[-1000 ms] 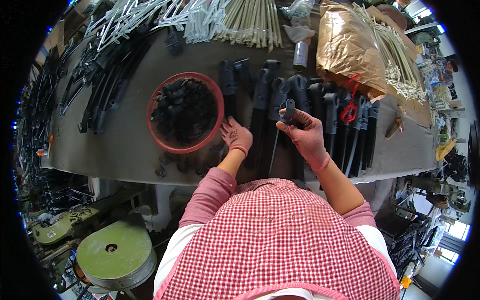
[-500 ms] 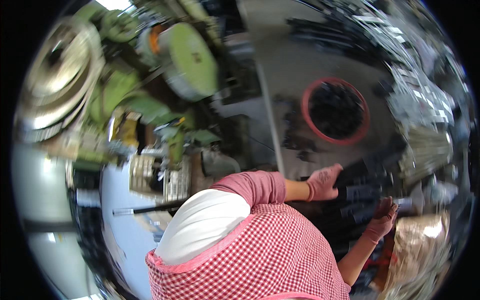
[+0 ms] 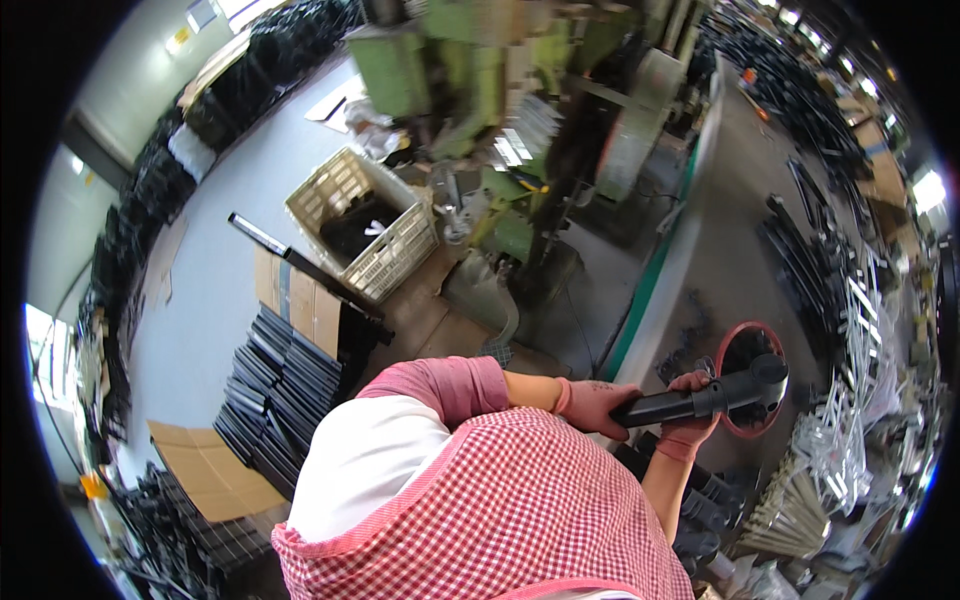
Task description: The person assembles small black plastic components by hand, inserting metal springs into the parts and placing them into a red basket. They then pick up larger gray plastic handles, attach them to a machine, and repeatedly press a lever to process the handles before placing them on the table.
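A black tube (image 3: 658, 408) with a wider, round-ended fitting (image 3: 768, 370) is held crosswise in front of me, its fitting end pointing right. My left hand (image 3: 597, 404), in a pink glove, closes on the tube's left end. Just left of the fitting, my right hand (image 3: 690, 420), gloved in the same pink, wraps round the tube. Behind the fitting, and partly hidden by it, is a red-rimmed round basket (image 3: 748, 324) with dark contents. Other black parts (image 3: 710, 500) lie below my right hand.
A cream plastic crate (image 3: 385, 265) stands left of a green machine (image 3: 515, 225). Long black tubes (image 3: 270, 385) are stacked at left beside cardboard (image 3: 205, 465). Plastic-wrapped bundles (image 3: 850, 440) crowd the right side of the grey table (image 3: 690, 260).
The view has swung left, showing more of the crate and the stacked tubes. My hands were apart over black parts; now they are close together, both gripping the black tube.
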### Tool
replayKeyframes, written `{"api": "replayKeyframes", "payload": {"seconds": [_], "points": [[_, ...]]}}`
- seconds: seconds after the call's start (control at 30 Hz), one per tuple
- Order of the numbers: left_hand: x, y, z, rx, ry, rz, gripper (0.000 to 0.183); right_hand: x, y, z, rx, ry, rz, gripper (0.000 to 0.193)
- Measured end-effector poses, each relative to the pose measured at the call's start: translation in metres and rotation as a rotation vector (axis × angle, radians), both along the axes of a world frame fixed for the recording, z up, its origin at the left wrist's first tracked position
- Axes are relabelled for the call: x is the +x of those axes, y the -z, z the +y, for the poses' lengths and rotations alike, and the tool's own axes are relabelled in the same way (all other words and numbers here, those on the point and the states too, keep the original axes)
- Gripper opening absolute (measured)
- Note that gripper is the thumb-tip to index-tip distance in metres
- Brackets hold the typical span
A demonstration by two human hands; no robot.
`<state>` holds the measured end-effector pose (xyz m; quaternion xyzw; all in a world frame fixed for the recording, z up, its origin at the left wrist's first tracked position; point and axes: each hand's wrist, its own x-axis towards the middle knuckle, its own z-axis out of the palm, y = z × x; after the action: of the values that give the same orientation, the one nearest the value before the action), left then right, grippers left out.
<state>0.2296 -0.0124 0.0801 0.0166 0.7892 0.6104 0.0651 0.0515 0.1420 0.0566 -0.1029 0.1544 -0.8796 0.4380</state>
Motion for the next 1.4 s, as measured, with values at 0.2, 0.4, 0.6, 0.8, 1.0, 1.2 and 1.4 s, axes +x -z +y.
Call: {"api": "replayKeyframes", "payload": {"seconds": [0.2,0.4,0.6,0.8,1.0,1.2,1.4], "points": [[0.089,0.003,-0.129,0.167,-0.081,-0.143,0.077,0.049,-0.009,-0.120,0.082,0.042,0.065,0.027],[0.139,0.020,-0.235,0.109,-0.001,-0.015,0.069,0.109,0.003,-0.217,0.132,-0.093,-0.076,0.022],[0.206,0.071,-0.350,0.100,0.293,-0.035,0.037,0.128,0.009,-0.240,0.298,0.027,-0.093,0.019],[0.195,0.119,-0.495,-0.346,-0.555,-0.073,0.020,0.151,0.010,-0.220,0.424,0.163,0.006,0.026],[0.049,0.115,-0.622,-0.857,-0.865,-0.045,0.079,0.193,-0.012,-0.210,0.627,0.366,0.122,0.028],[-0.008,0.126,-0.697,-0.994,-0.349,0.270,0.069,0.222,-0.023,-0.158,0.552,0.606,-0.009,0.024],[-0.005,0.134,-0.693,-0.921,-0.358,0.114,0.061,0.229,-0.031,-0.152,0.591,0.712,-0.118,0.019]]}}
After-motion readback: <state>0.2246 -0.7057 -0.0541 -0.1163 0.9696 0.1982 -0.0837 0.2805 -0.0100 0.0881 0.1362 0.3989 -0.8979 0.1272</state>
